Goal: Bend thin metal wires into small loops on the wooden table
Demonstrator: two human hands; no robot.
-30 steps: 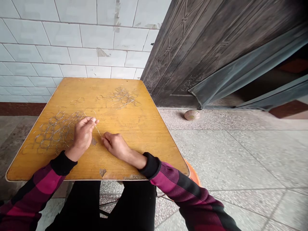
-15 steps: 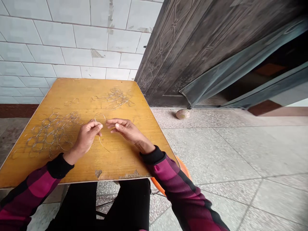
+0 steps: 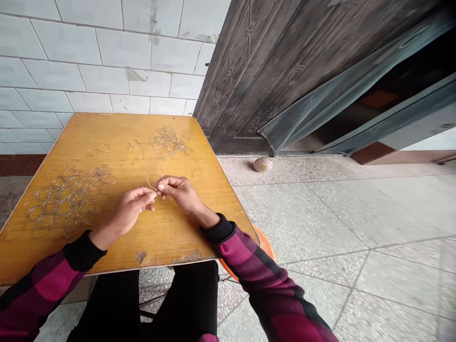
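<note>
Over the middle of the yellow wooden table (image 3: 142,247), a thin wire (image 3: 148,182) bent into an open loop rises above my fingertips. My left hand (image 3: 133,209) pinches it from the left between thumb and forefinger. From the right, my right hand (image 3: 180,192) pinches the same wire close to the left fingertips. A large pile of looped wires (image 3: 71,199) lies left of my left hand. Beyond my hands a smaller tangle of wires (image 3: 166,141) lies toward the back of the table.
A few separate wire loops (image 3: 98,149) lie between the two piles. White wall tiles (image 3: 96,71) rise behind the table, and a dark carved door (image 3: 245,80) stands at right. An orange stool (image 3: 265,242) shows under the table's right edge. A roundish object (image 3: 262,164) sits on the floor.
My right hand, open beside the loop before, has moved left and closed on the wire near my left fingertips. The view has shifted slightly to the right.
</note>
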